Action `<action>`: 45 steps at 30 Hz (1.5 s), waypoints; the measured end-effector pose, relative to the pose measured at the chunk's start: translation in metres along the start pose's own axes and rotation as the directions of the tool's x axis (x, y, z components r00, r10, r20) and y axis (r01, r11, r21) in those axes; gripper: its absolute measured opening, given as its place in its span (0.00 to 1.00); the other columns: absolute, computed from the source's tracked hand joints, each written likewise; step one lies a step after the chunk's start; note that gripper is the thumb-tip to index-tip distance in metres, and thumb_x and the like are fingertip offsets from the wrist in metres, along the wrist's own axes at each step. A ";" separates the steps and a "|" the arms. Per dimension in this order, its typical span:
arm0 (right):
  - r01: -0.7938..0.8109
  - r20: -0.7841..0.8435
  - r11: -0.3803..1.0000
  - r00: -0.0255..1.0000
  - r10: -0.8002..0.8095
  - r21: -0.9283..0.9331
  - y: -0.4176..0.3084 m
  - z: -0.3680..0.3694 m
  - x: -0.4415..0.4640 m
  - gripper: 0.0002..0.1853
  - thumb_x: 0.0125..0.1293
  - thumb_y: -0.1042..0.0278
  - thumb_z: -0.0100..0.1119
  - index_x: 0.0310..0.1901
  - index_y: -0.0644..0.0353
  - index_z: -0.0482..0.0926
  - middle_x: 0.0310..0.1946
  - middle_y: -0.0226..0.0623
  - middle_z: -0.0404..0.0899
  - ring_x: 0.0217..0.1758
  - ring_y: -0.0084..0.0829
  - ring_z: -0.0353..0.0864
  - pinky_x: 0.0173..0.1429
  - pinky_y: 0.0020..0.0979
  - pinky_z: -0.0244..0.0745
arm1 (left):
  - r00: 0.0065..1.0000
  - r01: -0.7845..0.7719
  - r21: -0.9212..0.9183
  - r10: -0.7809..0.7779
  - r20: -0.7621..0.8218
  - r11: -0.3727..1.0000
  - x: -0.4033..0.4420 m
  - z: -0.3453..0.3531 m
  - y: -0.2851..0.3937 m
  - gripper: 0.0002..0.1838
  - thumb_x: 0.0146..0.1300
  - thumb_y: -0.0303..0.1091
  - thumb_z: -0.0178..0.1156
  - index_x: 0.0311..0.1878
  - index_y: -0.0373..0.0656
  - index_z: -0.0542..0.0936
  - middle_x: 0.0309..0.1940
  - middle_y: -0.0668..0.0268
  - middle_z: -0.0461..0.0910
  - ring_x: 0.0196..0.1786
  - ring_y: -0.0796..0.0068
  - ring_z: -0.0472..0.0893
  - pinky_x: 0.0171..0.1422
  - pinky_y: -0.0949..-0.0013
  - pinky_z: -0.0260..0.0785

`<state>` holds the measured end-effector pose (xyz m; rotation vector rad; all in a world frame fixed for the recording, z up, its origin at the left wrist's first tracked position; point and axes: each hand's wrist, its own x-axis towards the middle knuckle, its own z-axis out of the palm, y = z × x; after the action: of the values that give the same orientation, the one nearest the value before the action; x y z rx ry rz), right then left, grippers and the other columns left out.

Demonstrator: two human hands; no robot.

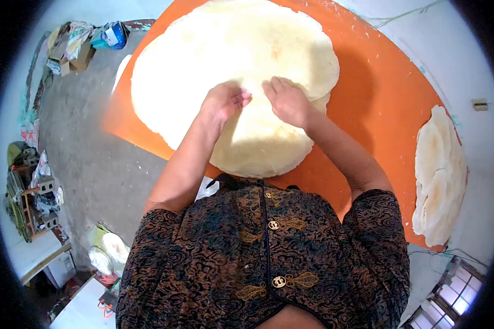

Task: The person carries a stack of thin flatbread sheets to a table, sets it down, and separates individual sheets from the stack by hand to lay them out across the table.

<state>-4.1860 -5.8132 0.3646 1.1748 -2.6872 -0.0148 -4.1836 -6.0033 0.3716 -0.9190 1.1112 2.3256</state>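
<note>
Large, thin, pale rounds of flatbread (pixel 203 49) lie overlapping on an orange table. My left hand (pixel 226 100) is over the middle of the bread, its fingers curled together near a small whitish bit; whether they grip it is too small to tell. Just to the right, my right hand (pixel 288 101) rests on the bread with its fingers bent and close together, pointing up and left. A narrow gap separates the two hands. Nothing can be made out under the right fingertips.
The orange table (pixel 389 109) holds another stack of flatbread (pixel 439 175) at its right edge. On the grey floor (pixel 93 120) at the upper left are a cardboard box (pixel 80 59) and bags. Shelving with clutter (pixel 33 197) stands at the far left.
</note>
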 end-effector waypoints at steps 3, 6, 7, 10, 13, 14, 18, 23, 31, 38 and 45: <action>-0.112 -0.098 0.994 0.989 0.112 0.013 -0.014 -0.004 -0.002 0.16 0.52 0.73 0.47 0.45 0.64 0.68 0.40 0.41 0.70 0.48 0.40 0.70 0.47 0.37 0.69 | 0.999 0.004 -0.093 0.000 0.044 0.996 -0.007 0.005 0.006 0.11 0.63 0.31 0.43 0.42 0.31 0.66 0.39 0.51 0.70 0.41 0.60 0.73 0.48 0.60 0.69; -0.196 -0.185 0.959 0.954 0.234 0.205 -0.009 0.008 0.002 0.12 0.52 0.73 0.47 0.41 0.60 0.71 0.36 0.40 0.73 0.44 0.40 0.72 0.44 0.36 0.70 | 0.991 0.010 -0.139 0.009 0.136 0.990 -0.002 -0.008 0.003 0.12 0.62 0.32 0.46 0.44 0.33 0.66 0.39 0.52 0.71 0.40 0.61 0.74 0.48 0.61 0.69; -0.231 -0.099 0.943 0.960 0.261 0.240 -0.004 0.010 0.007 0.12 0.53 0.72 0.48 0.41 0.59 0.73 0.36 0.40 0.74 0.44 0.40 0.73 0.45 0.36 0.70 | 0.991 0.004 -0.109 0.010 0.133 0.994 -0.007 -0.011 0.004 0.12 0.61 0.32 0.46 0.44 0.33 0.66 0.38 0.52 0.72 0.39 0.62 0.74 0.47 0.62 0.69; -0.320 0.097 0.826 0.945 0.312 0.463 0.027 0.005 0.020 0.11 0.57 0.64 0.52 0.39 0.57 0.78 0.35 0.44 0.77 0.42 0.40 0.75 0.47 0.34 0.68 | 0.993 -0.078 0.010 0.077 0.085 0.997 -0.038 -0.036 0.002 0.13 0.61 0.33 0.48 0.45 0.33 0.67 0.35 0.55 0.73 0.36 0.66 0.75 0.41 0.66 0.69; -0.135 -0.048 0.813 0.979 0.196 0.567 0.087 -0.010 0.048 0.16 0.60 0.57 0.49 0.39 0.60 0.77 0.35 0.46 0.77 0.41 0.43 0.75 0.48 0.39 0.68 | 0.965 -0.215 0.241 0.243 -0.094 0.947 -0.084 -0.074 -0.012 0.13 0.60 0.34 0.50 0.43 0.34 0.69 0.32 0.60 0.75 0.32 0.72 0.75 0.32 0.71 0.67; 0.070 0.095 0.996 0.993 -0.075 0.057 0.125 -0.015 0.068 0.17 0.60 0.56 0.48 0.37 0.62 0.77 0.35 0.46 0.78 0.41 0.43 0.75 0.47 0.39 0.68 | 0.945 -0.239 0.320 0.295 -0.139 0.917 -0.097 -0.086 -0.021 0.13 0.60 0.34 0.50 0.43 0.35 0.70 0.32 0.61 0.75 0.32 0.73 0.75 0.32 0.72 0.67; -0.255 -0.321 0.956 0.902 0.289 0.145 0.074 -0.150 0.087 0.06 0.55 0.68 0.48 0.30 0.55 0.75 0.24 0.43 0.75 0.30 0.42 0.76 0.35 0.40 0.70 | 0.878 -0.276 0.506 0.428 -0.212 0.817 -0.120 -0.126 -0.068 0.11 0.60 0.34 0.51 0.42 0.37 0.71 0.33 0.65 0.76 0.31 0.77 0.76 0.30 0.76 0.67; -0.254 -0.063 0.967 0.965 0.255 0.028 -0.020 -0.142 0.046 0.12 0.59 0.67 0.45 0.44 0.53 0.73 0.32 0.34 0.77 0.35 0.37 0.77 0.35 0.38 0.72 | 0.950 -0.229 0.291 0.279 -0.142 0.929 -0.120 -0.124 -0.092 0.07 0.60 0.33 0.51 0.37 0.39 0.72 0.29 0.65 0.76 0.29 0.78 0.77 0.30 0.76 0.70; -0.061 -0.045 0.967 0.996 0.074 0.248 -0.120 -0.028 -0.035 0.09 0.43 0.79 0.52 0.31 0.65 0.73 0.31 0.40 0.72 0.33 0.34 0.75 0.28 0.30 0.75 | 0.942 -0.177 0.246 0.237 -0.238 0.953 -0.119 -0.115 -0.085 0.04 0.58 0.29 0.53 0.31 0.42 0.70 0.23 0.65 0.75 0.20 0.78 0.75 0.21 0.78 0.68; -0.103 -0.005 0.934 0.994 0.111 0.343 -0.128 -0.043 -0.034 0.08 0.49 0.76 0.50 0.33 0.66 0.72 0.33 0.42 0.73 0.37 0.36 0.76 0.33 0.32 0.74 | 0.960 -0.218 0.162 0.241 -0.144 0.963 -0.121 -0.111 -0.083 0.08 0.58 0.30 0.55 0.25 0.42 0.69 0.18 0.67 0.72 0.16 0.79 0.70 0.20 0.76 0.66; -0.125 0.032 0.873 0.992 0.125 0.472 -0.144 -0.044 -0.040 0.18 0.55 0.59 0.55 0.41 0.67 0.71 0.38 0.44 0.74 0.41 0.42 0.75 0.39 0.39 0.73 | 0.975 -0.141 -0.292 0.185 0.127 0.946 -0.107 -0.117 -0.093 0.03 0.61 0.29 0.51 0.33 0.41 0.69 0.28 0.64 0.74 0.32 0.71 0.77 0.39 0.64 0.76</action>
<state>-4.0467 -5.8793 0.3871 1.1033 -2.8484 0.7022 -4.0076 -6.0482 0.3440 -0.7500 0.8365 2.6909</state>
